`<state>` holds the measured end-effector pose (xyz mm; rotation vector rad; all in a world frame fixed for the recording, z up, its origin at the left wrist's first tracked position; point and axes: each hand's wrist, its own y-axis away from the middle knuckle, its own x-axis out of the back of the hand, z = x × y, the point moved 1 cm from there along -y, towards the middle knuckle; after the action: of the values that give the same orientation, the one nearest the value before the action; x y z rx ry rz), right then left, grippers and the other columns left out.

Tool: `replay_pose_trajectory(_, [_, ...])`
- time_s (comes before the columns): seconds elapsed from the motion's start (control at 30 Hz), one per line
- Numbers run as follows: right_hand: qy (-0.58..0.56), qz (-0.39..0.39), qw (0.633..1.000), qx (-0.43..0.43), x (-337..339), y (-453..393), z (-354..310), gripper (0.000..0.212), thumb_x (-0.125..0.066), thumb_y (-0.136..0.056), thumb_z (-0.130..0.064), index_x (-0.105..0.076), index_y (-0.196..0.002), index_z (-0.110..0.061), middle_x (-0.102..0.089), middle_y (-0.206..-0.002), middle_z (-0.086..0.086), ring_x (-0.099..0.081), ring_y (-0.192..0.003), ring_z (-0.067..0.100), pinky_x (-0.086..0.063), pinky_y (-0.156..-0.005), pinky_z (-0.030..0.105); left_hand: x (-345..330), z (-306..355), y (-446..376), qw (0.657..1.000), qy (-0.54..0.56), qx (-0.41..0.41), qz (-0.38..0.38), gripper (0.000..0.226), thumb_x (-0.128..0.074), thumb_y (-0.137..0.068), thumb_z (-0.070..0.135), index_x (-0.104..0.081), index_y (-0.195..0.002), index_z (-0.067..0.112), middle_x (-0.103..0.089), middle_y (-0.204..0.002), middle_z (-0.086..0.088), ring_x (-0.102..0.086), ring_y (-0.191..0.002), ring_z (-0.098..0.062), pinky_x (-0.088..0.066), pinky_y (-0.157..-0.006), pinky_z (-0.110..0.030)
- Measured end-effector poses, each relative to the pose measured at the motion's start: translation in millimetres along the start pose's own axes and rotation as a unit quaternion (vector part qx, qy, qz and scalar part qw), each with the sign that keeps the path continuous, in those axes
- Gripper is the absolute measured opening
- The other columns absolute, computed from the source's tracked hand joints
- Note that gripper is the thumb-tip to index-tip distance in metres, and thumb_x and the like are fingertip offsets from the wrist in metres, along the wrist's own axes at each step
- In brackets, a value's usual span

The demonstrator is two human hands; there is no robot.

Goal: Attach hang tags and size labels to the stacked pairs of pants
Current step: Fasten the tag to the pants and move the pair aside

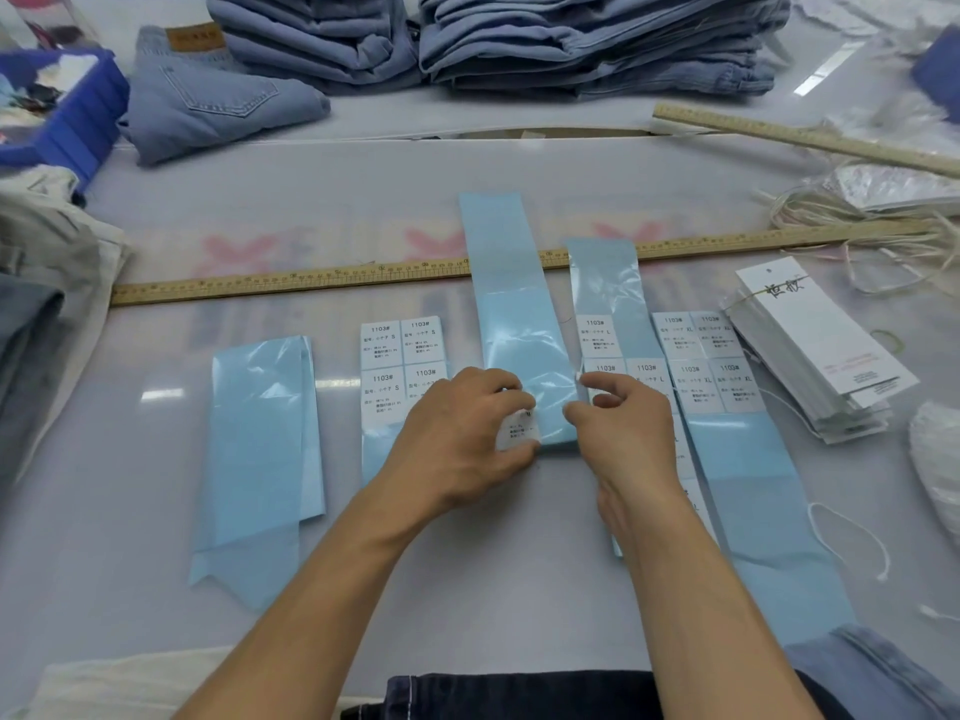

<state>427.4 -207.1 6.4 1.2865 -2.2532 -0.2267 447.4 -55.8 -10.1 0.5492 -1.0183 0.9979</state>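
Both hands curl over the blue strip (519,324): left hand (462,439) pinches a label (517,433).

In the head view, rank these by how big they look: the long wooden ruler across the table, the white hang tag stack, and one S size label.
Largest to smallest as they look:
1. long wooden ruler
2. hang tag stack
3. S size label

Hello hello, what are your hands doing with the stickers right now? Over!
Left hand pinching white size label at blue backing strip. Right hand pinching strip's edge. Jeans stacks untouched. Nothing blocking.
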Motion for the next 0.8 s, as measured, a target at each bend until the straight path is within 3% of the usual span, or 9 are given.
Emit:
replay_pose_trajectory(0.2, [-0.007,0.003,1.000,0.000,2.0,-1.7,1.3,0.035,-0.070,-0.082,-0.002,-0.069,-0.111,-0.023,-0.067,-0.109,0.003,-0.065,-0.100,0.022,-0.055,-0.088,0.038,2.5,1.1,1.7,0.997,0.052,0.026,0.047,0.018,-0.062,-0.097,0.034,-0.075,-0.102,0.023,-0.069,-0.117,0.014,-0.059,-0.110,-0.012,-0.054,-0.083,-0.038])
replay_pose_trajectory(0.43, [-0.064,0.004,0.998,-0.029,2.2,-0.3,-0.9,0.029,-0.070,-0.087,-0.014,-0.067,-0.115,-0.019,-0.067,-0.112,0.004,-0.066,-0.099,0.022,-0.057,-0.088,0.040,4.5,1.9,0.3,0.993,0.082,0.023,0.087,0.011,-0.063,-0.100,0.024,-0.071,-0.097,0.017,-0.070,-0.098,0.005,-0.061,-0.091,-0.017,-0.053,-0.076,-0.042])
replay_pose_trajectory(0.5, [-0.107,-0.012,0.992,-0.059,2.2,-0.9,-1.2,0.032,-0.071,-0.086,-0.009,-0.065,-0.117,-0.015,-0.068,-0.112,0.009,-0.068,-0.093,0.022,-0.059,-0.088,0.042,5.3,1.4,0.6,0.991,0.111,0.013,0.079,0.007,-0.068,-0.097,0.021,-0.072,-0.096,0.016,-0.071,-0.095,0.004,-0.062,-0.087,-0.016,-0.054,-0.078,-0.042])
replay_pose_trajectory(0.6, [-0.169,-0.040,0.981,-0.088,1.4,0.9,-2.9,0.038,-0.067,-0.084,0.007,-0.062,-0.117,-0.012,-0.070,-0.102,0.013,-0.070,-0.083,0.022,-0.062,-0.071,0.031,3.9,3.6,2.0,0.982,0.175,0.014,0.067,0.005,-0.070,-0.095,0.019,-0.074,-0.093,0.017,-0.072,-0.090,0.008,-0.064,-0.083,-0.009,-0.056,-0.078,-0.036])
replay_pose_trajectory(0.67, [-0.192,-0.044,0.975,-0.101,1.0,2.3,-4.7,0.040,-0.061,-0.084,0.015,-0.062,-0.115,-0.010,-0.070,-0.098,0.013,-0.069,-0.081,0.022,-0.060,-0.064,0.027,3.4,2.1,2.0,0.977,0.194,0.017,0.084,0.006,-0.070,-0.095,0.018,-0.074,-0.099,0.016,-0.073,-0.095,0.007,-0.065,-0.087,-0.009,-0.057,-0.079,-0.034])
replay_pose_trajectory(0.8, [-0.223,-0.079,0.960,-0.151,-0.3,3.6,-8.6,0.031,-0.054,-0.087,0.013,-0.069,-0.104,-0.008,-0.074,-0.091,0.011,-0.069,-0.078,0.022,-0.061,-0.064,0.029,5.3,-3.6,0.0,0.983,0.161,0.047,0.078,0.037,-0.078,-0.089,0.026,-0.069,-0.123,0.016,-0.067,-0.123,0.002,-0.061,-0.113,-0.018,-0.053,-0.095,-0.042])
